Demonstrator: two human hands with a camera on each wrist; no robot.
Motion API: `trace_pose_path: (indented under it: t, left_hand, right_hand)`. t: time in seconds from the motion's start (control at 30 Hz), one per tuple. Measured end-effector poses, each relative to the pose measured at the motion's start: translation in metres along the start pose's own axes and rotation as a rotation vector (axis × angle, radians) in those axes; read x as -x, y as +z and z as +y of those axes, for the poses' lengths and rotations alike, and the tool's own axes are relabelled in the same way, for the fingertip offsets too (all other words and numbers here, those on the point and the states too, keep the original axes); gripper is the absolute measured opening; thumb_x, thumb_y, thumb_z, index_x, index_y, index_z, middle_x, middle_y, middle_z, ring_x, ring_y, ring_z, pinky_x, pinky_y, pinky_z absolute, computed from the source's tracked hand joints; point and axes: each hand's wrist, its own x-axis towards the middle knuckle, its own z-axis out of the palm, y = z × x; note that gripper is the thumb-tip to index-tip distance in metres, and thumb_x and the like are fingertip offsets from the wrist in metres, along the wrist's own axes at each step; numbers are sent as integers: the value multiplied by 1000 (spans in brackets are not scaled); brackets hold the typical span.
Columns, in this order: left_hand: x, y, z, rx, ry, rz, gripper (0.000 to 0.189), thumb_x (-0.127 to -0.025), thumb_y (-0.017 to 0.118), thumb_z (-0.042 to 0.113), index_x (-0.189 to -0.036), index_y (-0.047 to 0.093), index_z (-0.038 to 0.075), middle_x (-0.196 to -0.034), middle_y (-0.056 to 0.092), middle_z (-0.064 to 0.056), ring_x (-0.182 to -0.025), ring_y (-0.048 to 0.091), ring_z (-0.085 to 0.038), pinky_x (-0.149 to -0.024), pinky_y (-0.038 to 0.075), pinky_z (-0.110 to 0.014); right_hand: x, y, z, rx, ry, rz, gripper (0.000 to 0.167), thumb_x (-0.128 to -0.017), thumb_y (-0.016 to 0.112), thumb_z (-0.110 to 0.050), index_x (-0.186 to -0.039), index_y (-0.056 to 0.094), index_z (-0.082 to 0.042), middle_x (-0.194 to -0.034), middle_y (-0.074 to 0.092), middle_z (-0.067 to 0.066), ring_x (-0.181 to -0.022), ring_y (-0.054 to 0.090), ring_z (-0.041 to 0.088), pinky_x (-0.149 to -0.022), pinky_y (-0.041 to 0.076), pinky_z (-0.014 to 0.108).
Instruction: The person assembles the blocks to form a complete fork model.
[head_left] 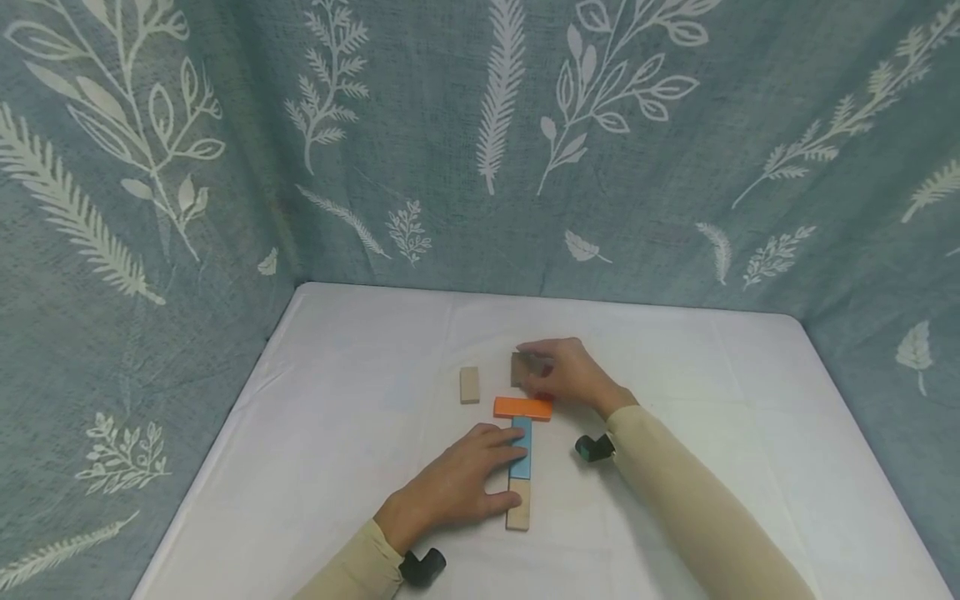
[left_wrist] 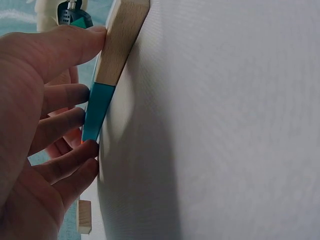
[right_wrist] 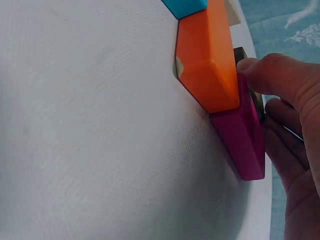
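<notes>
My left hand (head_left: 461,479) lies along a row of flat blocks, its fingertips on the blue block (head_left: 523,467) and its thumb on the plain wooden block (head_left: 519,518) at the near end. Across the far end of the row sits an orange block (head_left: 517,407). Just beyond it, my right hand (head_left: 566,371) pinches a brownish wooden block (head_left: 517,369) between thumb and fingers. In the right wrist view, a magenta block (right_wrist: 245,145) sits against the orange one, beneath the right hand; in the head view that hand mostly hides it.
Another plain wooden block (head_left: 469,385) lies apart, left of the right hand. All of it is on a white-covered table (head_left: 360,367), with a blue-green leaf-patterned curtain (head_left: 435,150) behind and at the sides. Dark wrist devices (head_left: 423,568) hang by both sleeves.
</notes>
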Motion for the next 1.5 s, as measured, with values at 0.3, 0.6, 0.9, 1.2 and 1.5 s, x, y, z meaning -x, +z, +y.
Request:
trace_pose_path:
  t: [0.3,0.6,0.9,1.2,1.5]
  left_hand:
    - [-1,0,-1,-2,-3,4,58,-98,83,40,-148,69,13,-165,56,-2,-152,51,-25,-128,45,-45]
    - [-1,1,0,12,9,11,57,-98,83,39,-147,70,12,-164,58,-3,-151,52,-26,-128,45,-45]
    - [-1,2,-1,8,10,12,57,-98,83,40,-146,70,12,-163,58,-3,-151,52,-26,-128,46,-45]
    - [-2,1,0,-1,3,5,57,-98,83,40,-147,70,13,-164,58,-3,-151,53,-26,-128,46,-45]
    - [-1,0,1,-2,4,9,57,-98,83,40,-147,70,13,-164,58,-4,-151,52,-26,-128,46,-45]
  right_hand:
    - [-3,-3,0,10,-10,23,51,-97,85,-23,-146,72,-17,-148,72,5,-132,69,27,-117,56,51]
    - [-9,-2,1,41,-6,-9,45,-100,82,-23,-143,73,-13,-146,73,7,-140,66,29,-122,52,52]
    - [-7,2,6,36,-31,-1,43,-99,82,-22,-141,75,-14,-141,76,7,-125,72,24,-117,57,50]
    - [-1,2,4,29,-62,-14,42,-99,81,-21,-140,76,-13,-140,76,7,-127,72,25,-115,58,50]
    - [4,2,2,61,-84,-19,40,-99,80,-21,-138,76,-13,-138,77,8,-111,72,21,-102,65,44]
